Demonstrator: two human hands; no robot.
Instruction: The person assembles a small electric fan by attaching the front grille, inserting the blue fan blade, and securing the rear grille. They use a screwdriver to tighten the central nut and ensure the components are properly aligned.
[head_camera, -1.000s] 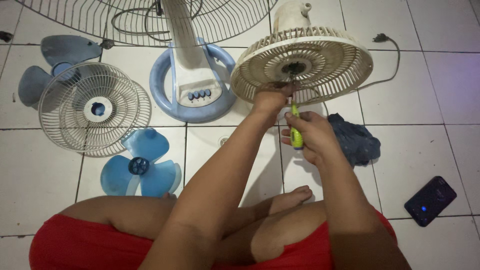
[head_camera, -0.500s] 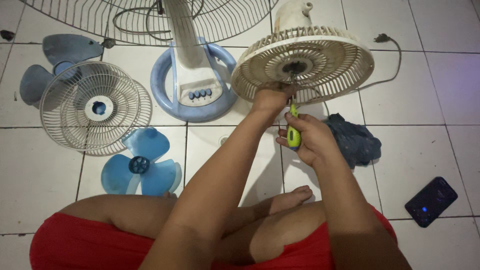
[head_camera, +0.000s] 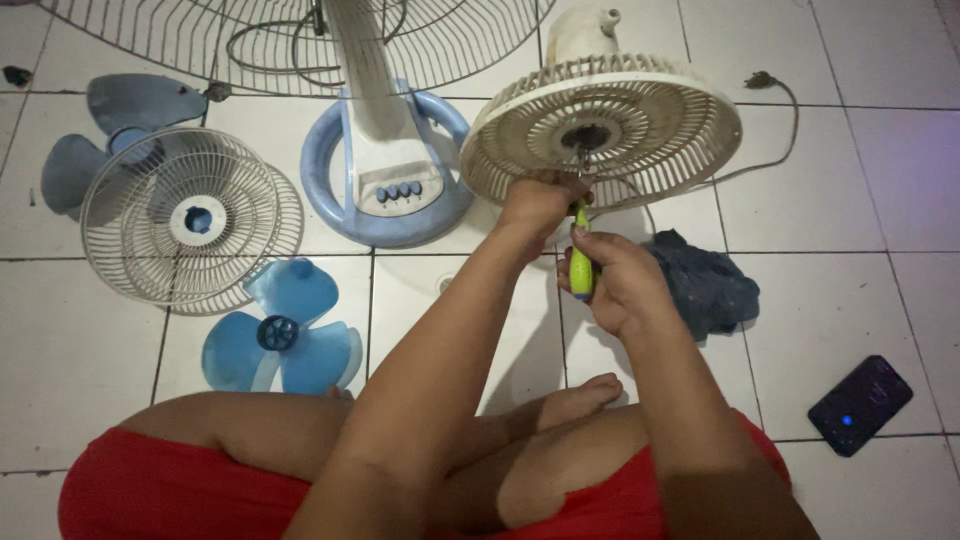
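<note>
**Two hands on one screwdriver line, pointing at the grille hub**

Right hand (head_camera: 612, 280) is clenched round the green-handled screwdriver (head_camera: 581, 262). Its long axis runs roughly 6-to-12 o'clock, shaft going up toward the dark hub at the centre of the cream rear fan grille (head_camera: 660, 150). Hub sits at 12 o'clock from the right hand, close by.

Left hand (head_camera: 537, 200) is nearer the hub: at about 10 o'clock from the right hand, closed at the grille's lower rim where the shaft meets it. Exactly what the fingers pinch I cannot tell; the tip is hidden.

Grille stands tilted on the white tiled floor (head_camera: 860, 290), motor housing behind it, cord trailing off to 2 o'clock.

Around:
- dark blue cloth (head_camera: 708, 285) just beside the right hand at 3 o'clock
- phone (head_camera: 861, 404) well apart at 4 o'clock
- blue fan base (head_camera: 388, 175), wire front grille (head_camera: 185, 220) and blue blade (head_camera: 282, 330) out at 9 o'clock
</note>
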